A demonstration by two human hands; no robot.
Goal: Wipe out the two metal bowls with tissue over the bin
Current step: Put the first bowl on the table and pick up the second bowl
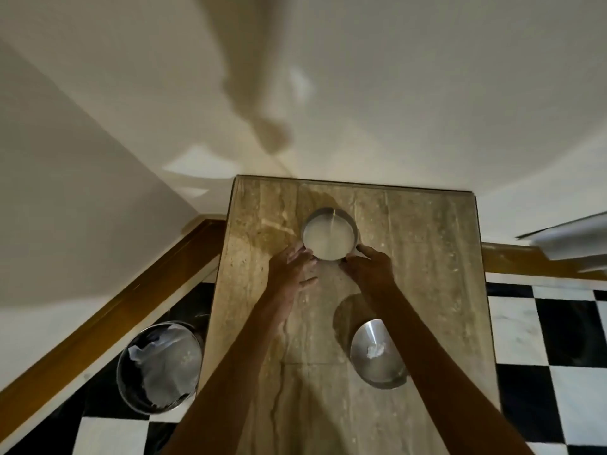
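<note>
Stone table point(410, 257) bearing two bowls point(329, 233)

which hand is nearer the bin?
Left. The left hand is at the far bowl, on the bin's side; the right hand holds the bowl's opposite side.

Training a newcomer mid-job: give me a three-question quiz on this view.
1. True or false: both hands are at the far bowl.
2. Where is the bin? A) on the table B) on the floor, left of the table.
3. What lies inside the near bowl?

Key: 1 true, left hand and right hand flank its near rim. 2 B. 3 a small white wad, seemingly tissue.
</note>
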